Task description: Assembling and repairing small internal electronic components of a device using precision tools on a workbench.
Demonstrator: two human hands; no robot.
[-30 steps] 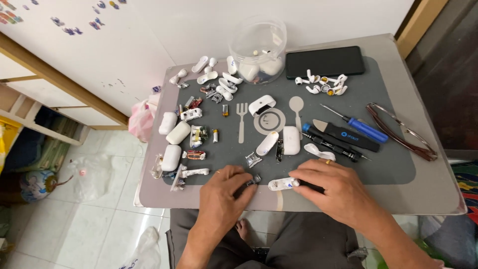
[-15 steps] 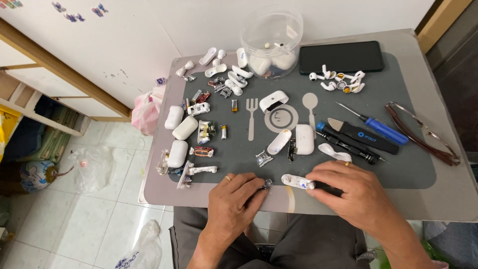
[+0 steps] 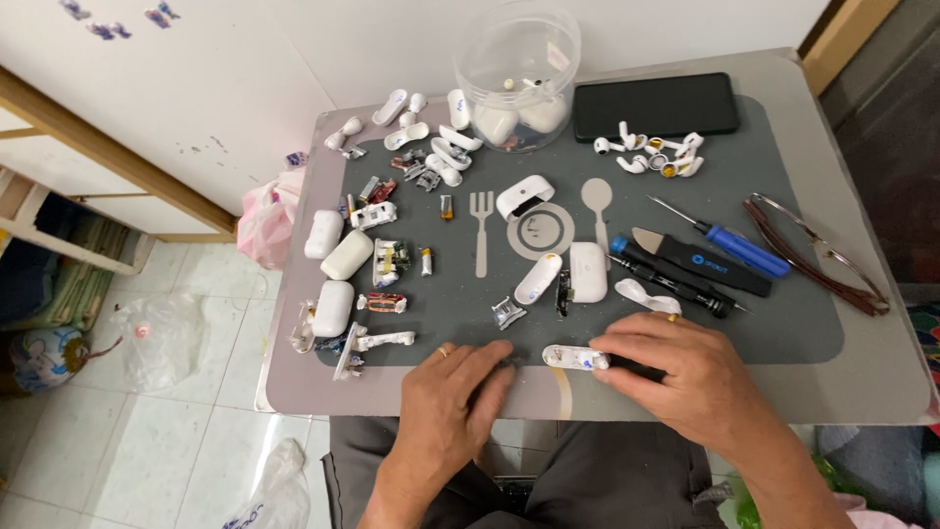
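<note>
Two hands lie low at the near edge of the table, and they are yours. Your left hand rests palm down with its fingers bent and pressed flat on the grey mat; you cannot tell if something small is under the fingertips. Your right hand lies palm down too, and its finger and thumb pinch one end of a small white case part. That part lies on the mat near the front edge, just between your two hands.

Many little white pieces crowd the left side of the mat. A white earbud case sits just behind your right hand, with a blue screwdriver and a black pry tool to its right. The mat's right front corner is bare. Glasses lie near the table's right edge.
</note>
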